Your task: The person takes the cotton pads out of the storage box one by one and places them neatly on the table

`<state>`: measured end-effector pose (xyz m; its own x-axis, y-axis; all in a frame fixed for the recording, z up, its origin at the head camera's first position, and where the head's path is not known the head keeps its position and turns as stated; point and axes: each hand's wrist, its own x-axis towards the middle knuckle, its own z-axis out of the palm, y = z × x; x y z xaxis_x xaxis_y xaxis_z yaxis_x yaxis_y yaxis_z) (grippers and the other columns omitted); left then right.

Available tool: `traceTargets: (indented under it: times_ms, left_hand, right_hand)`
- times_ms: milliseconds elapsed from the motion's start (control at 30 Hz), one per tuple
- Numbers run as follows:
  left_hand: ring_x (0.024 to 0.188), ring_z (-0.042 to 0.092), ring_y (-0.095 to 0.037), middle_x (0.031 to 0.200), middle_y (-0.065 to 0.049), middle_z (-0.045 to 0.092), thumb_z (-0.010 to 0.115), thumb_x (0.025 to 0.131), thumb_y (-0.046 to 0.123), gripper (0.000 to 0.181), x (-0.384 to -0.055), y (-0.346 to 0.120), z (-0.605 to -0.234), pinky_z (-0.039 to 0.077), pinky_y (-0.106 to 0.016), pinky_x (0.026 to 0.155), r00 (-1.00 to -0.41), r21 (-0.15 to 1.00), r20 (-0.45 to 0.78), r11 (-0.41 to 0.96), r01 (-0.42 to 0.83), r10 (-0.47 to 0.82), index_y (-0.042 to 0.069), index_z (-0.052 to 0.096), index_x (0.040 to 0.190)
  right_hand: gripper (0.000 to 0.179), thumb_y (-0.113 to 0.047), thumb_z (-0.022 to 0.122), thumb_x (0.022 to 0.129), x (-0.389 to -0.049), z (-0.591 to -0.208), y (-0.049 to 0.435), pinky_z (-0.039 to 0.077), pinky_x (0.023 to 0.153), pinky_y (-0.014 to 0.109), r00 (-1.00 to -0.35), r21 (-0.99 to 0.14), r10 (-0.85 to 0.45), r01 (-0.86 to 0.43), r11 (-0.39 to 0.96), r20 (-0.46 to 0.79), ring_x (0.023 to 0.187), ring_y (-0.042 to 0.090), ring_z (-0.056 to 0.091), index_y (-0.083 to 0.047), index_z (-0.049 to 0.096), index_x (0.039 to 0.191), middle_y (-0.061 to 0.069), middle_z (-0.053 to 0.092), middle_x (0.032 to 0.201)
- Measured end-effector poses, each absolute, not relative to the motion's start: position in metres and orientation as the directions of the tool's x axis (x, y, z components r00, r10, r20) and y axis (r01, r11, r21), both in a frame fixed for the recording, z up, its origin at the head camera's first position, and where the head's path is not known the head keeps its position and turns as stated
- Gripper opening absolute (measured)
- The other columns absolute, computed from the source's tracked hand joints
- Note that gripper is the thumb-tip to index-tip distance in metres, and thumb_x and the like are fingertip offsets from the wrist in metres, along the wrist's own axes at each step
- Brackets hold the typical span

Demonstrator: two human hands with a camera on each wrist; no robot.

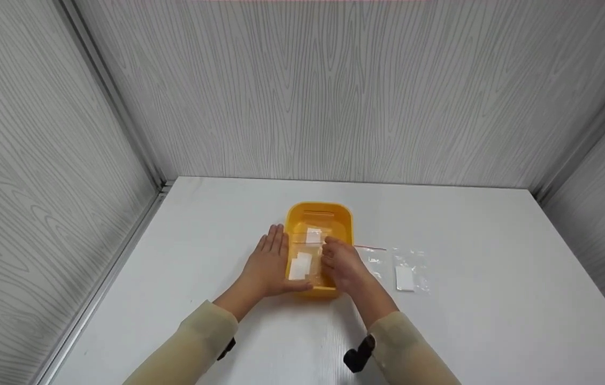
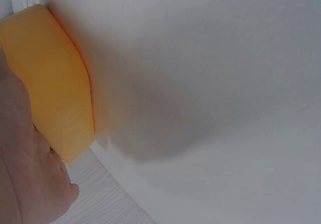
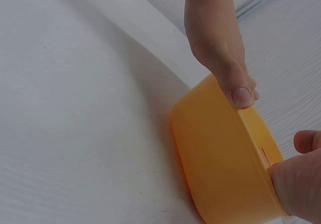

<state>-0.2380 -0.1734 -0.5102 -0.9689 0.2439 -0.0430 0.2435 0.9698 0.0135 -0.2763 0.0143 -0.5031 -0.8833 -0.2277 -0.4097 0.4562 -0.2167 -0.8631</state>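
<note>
The left hand [image 1: 265,270], fingers straight, touches the left side of the yellow bin [image 1: 324,293]; the right hand [image 1: 344,264] curls at its right beside clear bags [image 1: 300,265], grip unclear.

The tub [image 1: 323,293] is showing a plain yellow-orange; the labels inside it [image 1: 299,264] are standing out white; beside it, one clear bag [image 1: 374,261] is bearing a thin red line and another clear bag [image 1: 421,272] is framing a white rectangle [image 1: 404,278]. The tabletop [image 1: 468,240] is looking plain white; the back wall [image 1: 307,91] is displaying grey wood grain; both sleeves [image 1: 195,331] are appearing pale yellowish beige.
</note>
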Motion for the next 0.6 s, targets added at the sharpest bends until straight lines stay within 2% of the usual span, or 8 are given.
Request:
traceTargets:
  times_ms: [67,133,200,267,367,500,533,600]
  left_hand:
    - [0.154,-0.001,-0.035,0.166,-0.023,0.000,0.038,0.072,0.096,0.135,-0.2376,-0.1736,-0.5100,0.011,-0.046,0.125,-0.968,0.007,-0.044,0.969,0.246,0.246,-0.005,0.011,0.157]
    - [0.154,-0.001,-0.035,0.166,-0.023,0.000,0.038,0.072,0.095,0.135,-0.2372,-0.1736,-0.5097,0.011,-0.046,0.125,-0.968,0.004,-0.046,0.969,0.248,0.248,-0.005,0.010,0.157]
    - [0.154,-0.001,-0.035,0.166,-0.024,0.000,0.039,0.072,0.095,0.134,-0.2367,-0.1736,-0.5089,0.011,-0.046,0.125,-0.968,0.005,-0.045,0.969,0.249,0.249,-0.005,0.010,0.157]
    - [0.154,-0.001,-0.035,0.166,-0.024,0.000,0.039,0.073,0.095,0.134,-0.2363,-0.1735,-0.5082,0.011,-0.047,0.125,-0.967,0.010,-0.047,0.968,0.249,0.249,-0.005,0.010,0.157]
    - [0.154,0.000,-0.036,0.166,-0.024,0.001,0.040,0.073,0.095,0.134,-0.2354,-0.1733,-0.5069,0.011,-0.047,0.125,-0.967,0.010,-0.044,0.968,0.251,0.251,-0.005,0.011,0.157]
    - [0.154,0.001,-0.036,0.166,-0.024,0.002,0.041,0.073,0.094,0.134,-0.2352,-0.1733,-0.5061,0.012,-0.047,0.124,-0.967,0.008,-0.035,0.968,0.251,0.251,-0.006,0.013,0.157]
    - [0.154,0.001,-0.035,0.166,-0.024,0.002,0.040,0.073,0.094,0.134,-0.2354,-0.1733,-0.5064,0.012,-0.047,0.124,-0.968,0.008,-0.038,0.968,0.250,0.250,-0.005,0.012,0.157]
    - [0.154,0.000,-0.035,0.166,-0.023,0.001,0.040,0.072,0.095,0.134,-0.2356,-0.1729,-0.5073,0.012,-0.047,0.124,-0.968,0.011,-0.042,0.969,0.248,0.248,-0.005,0.012,0.157]
  right_hand:
    - [0.046,-0.017,0.045,0.106,-0.2762,-0.5027,0.0139,0.035,0.116,0.044,-0.875,-0.854,-0.222,0.474,-0.214,-0.430,0.133,0.026,0.042,-0.004,0.039,0.149,0.015,0.042,0.145]
    - [0.038,-0.022,0.048,0.105,-0.2765,-0.5024,0.0136,0.044,0.103,0.038,-0.865,-0.844,-0.212,0.495,-0.205,-0.456,0.116,0.023,0.051,-0.005,0.047,0.139,0.012,0.052,0.129]
    - [0.033,-0.025,0.050,0.104,-0.2769,-0.5024,0.0131,0.048,0.089,0.035,-0.856,-0.839,-0.206,0.510,-0.191,-0.474,0.101,0.019,0.056,-0.007,0.051,0.132,0.008,0.060,0.114]
    - [0.034,-0.024,0.053,0.103,-0.2771,-0.5026,0.0124,0.048,0.082,0.034,-0.854,-0.842,-0.209,0.511,-0.171,-0.476,0.091,0.018,0.056,-0.008,0.053,0.132,0.006,0.061,0.104]
    - [0.046,-0.015,0.055,0.099,-0.2763,-0.5030,0.0108,0.049,0.085,0.035,-0.863,-0.861,-0.231,0.487,-0.146,-0.449,0.096,0.020,0.056,-0.007,0.047,0.144,0.008,0.060,0.109]
    - [0.052,-0.008,0.054,0.098,-0.2752,-0.5037,0.0077,0.048,0.095,0.037,-0.877,-0.894,-0.250,0.441,-0.076,-0.411,0.107,0.024,0.053,-0.001,0.043,0.148,0.015,0.054,0.127]
    - [0.051,-0.008,0.054,0.098,-0.2747,-0.5039,0.0069,0.049,0.094,0.036,-0.878,-0.901,-0.248,0.432,-0.048,-0.408,0.105,0.024,0.054,-0.002,0.044,0.147,0.015,0.054,0.126]
    - [0.050,-0.008,0.054,0.098,-0.2740,-0.5051,0.0053,0.051,0.083,0.032,-0.880,-0.908,-0.248,0.418,-0.002,-0.405,0.090,0.021,0.055,-0.004,0.046,0.147,0.013,0.058,0.113]
